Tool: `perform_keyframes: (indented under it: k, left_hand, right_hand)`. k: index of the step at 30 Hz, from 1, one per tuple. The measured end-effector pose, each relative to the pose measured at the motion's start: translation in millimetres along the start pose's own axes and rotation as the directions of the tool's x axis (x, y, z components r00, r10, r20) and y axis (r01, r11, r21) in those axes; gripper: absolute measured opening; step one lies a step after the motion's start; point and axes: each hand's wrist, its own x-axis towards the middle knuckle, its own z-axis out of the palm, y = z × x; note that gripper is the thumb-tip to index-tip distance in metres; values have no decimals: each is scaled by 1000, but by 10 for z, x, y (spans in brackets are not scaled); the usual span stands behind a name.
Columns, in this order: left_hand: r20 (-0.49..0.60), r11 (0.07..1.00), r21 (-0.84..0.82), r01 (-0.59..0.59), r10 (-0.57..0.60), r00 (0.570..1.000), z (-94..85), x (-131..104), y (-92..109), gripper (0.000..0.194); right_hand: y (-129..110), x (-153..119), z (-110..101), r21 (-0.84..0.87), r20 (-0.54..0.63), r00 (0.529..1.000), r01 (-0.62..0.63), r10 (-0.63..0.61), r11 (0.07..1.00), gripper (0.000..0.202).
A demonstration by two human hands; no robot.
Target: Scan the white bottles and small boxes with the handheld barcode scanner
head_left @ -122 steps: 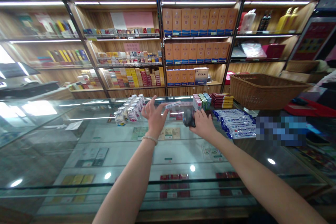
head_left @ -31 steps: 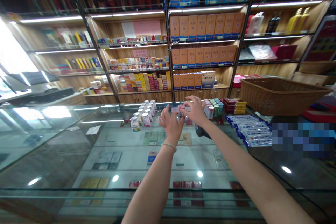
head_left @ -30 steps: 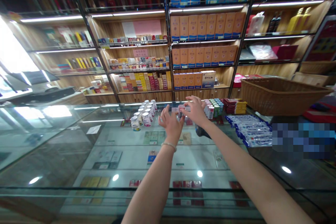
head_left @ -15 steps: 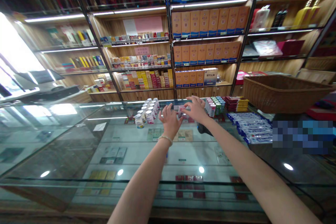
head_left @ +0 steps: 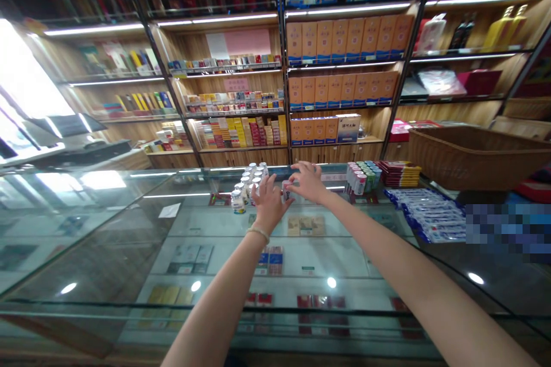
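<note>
Over the glass counter (head_left: 340, 252), a small pink-and-white canister (head_left: 286, 187) is held between my two hands. My right hand (head_left: 309, 182) pinches it from the right with thumb and fingertips. From the left, my left hand (head_left: 269, 202), with a bracelet at the wrist, has its thumb and forefinger about it, while its other fingers stick up. Just left of that hand stand rows of small white-capped bottles (head_left: 238, 202), partly hidden by its fingers. Rows of pink, green and blue canisters (head_left: 358, 182) stand right of my right hand.
Right of the canisters lie a stack of red-and-yellow packets (head_left: 400, 173) and a pile of blue-and-white packs (head_left: 424, 212). A brown woven basket (head_left: 477, 155) is behind them. A paper slip (head_left: 169, 210) lies at left. Boxed goods (head_left: 344, 92) fill the back shelves.
Both hands have moved left with the pink canister, away from the canister rows and closer to the white-capped bottles. The view has shifted slightly.
</note>
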Motion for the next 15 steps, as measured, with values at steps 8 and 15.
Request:
perform_keyframes:
  k: [8, 15]
  left_hand:
    - [59, 996, 90, 12, -17, 998, 18, -45, -104, 25]
    - [132, 975, 207, 82, -111, 985, -31, -63, -56, 49]
  right_hand:
    - [-46, 134, 154, 12, 15, 1000, 5, -5, 1000, 29]
    - [-5, 288, 297, -17, 21, 1000, -15, 15, 1000, 27]
